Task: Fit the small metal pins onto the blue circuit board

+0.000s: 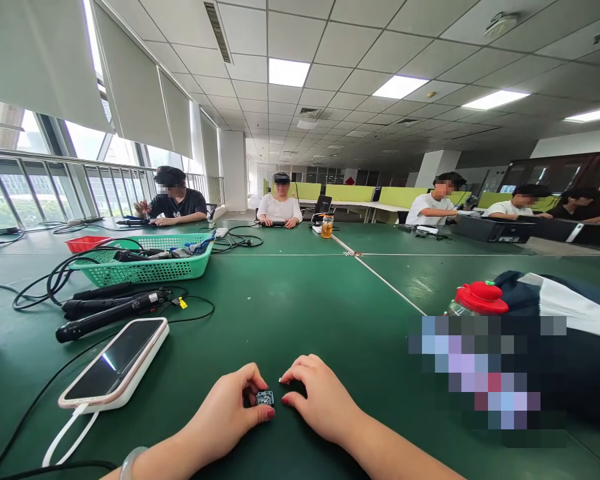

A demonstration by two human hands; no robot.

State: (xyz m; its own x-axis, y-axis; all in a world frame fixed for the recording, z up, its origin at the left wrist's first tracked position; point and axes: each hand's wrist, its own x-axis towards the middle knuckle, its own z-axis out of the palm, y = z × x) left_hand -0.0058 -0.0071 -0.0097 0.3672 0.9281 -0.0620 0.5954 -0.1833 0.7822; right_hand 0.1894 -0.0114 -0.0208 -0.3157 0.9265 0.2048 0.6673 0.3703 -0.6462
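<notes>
Low in the middle of the view, my left hand (235, 403) is closed on a small blue circuit board (265, 398), pinched between thumb and fingers. The board carries pale parts too small to make out. Close beside it on the right is my right hand (317, 400), its thumb and curled index finger apart. At that index fingertip shows a tiny white speck (281, 381); whether it is a held piece or a nail I cannot tell. Both hands are at the green table (290, 300), and a pale bangle (131, 463) circles my left wrist.
To the left are a phone (117, 363) with a white cable, black rod-like devices (113, 313), a green basket (145, 267) and a red tray (87, 243). A red-lidded bottle (480, 298) and dark cloth (580, 353) lie right. Several people sit at the far edges.
</notes>
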